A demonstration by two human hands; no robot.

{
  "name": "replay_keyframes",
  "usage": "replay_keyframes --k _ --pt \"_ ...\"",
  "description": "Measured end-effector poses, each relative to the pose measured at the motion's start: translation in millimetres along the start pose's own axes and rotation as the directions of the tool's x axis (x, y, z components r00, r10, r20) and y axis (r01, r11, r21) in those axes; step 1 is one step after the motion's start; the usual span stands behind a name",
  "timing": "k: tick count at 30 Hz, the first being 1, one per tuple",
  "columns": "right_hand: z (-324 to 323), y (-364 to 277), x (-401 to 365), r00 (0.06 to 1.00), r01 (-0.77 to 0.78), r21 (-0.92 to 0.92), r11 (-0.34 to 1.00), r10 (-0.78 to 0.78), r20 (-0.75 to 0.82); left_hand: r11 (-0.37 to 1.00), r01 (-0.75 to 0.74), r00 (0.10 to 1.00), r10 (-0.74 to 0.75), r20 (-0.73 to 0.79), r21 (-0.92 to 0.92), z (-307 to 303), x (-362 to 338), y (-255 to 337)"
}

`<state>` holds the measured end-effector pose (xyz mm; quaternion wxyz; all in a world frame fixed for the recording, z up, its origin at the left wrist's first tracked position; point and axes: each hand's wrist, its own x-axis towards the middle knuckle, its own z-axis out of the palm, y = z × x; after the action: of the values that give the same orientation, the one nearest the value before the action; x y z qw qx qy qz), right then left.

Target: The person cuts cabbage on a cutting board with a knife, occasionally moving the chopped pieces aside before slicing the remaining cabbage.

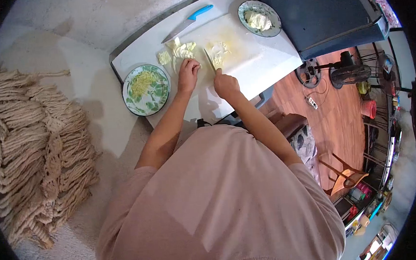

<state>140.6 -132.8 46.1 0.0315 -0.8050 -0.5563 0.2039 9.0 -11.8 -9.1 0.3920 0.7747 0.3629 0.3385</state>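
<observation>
While your right hand (226,85) grips kitchen knife (209,58) over cutting board (248,51), cabbage leaves (183,50) lie beside your left hand (189,74). Left fingers curled; cannot tell whether they pinch scrap. Step in hand, as judged: slicing cabbage. Cut pieces (217,61) sit just right of blade. Shreds (142,82) rest on left patterned plate (160,95); leaf portion (258,20) occupies far bowl (278,25). 2nd knife (193,17), blue-handled, lies unused. Next stroke calls for steadied leaf, your fingertips tucked clear.
</observation>
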Motion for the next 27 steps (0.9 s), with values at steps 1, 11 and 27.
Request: replay_keyframes --k 1,11,27 --pt "-1.8 1.4 -0.7 1.0 -0.003 0.029 1.0 0.003 0.01 0.998 0.024 1.0 -0.023 0.009 -0.066 -0.5 0.9 0.5" --pt "-20.6 -17.4 -16.2 0.987 0.02 0.069 0.997 -0.031 0.159 0.998 0.006 1.0 -0.004 0.029 -0.061 -8.7 2.0 7.8" --pt "4.4 -8.2 -8.3 0.99 0.084 -0.007 0.996 -0.082 0.111 0.998 0.026 1.0 -0.026 0.013 -0.051 0.2 3.1 -8.5"
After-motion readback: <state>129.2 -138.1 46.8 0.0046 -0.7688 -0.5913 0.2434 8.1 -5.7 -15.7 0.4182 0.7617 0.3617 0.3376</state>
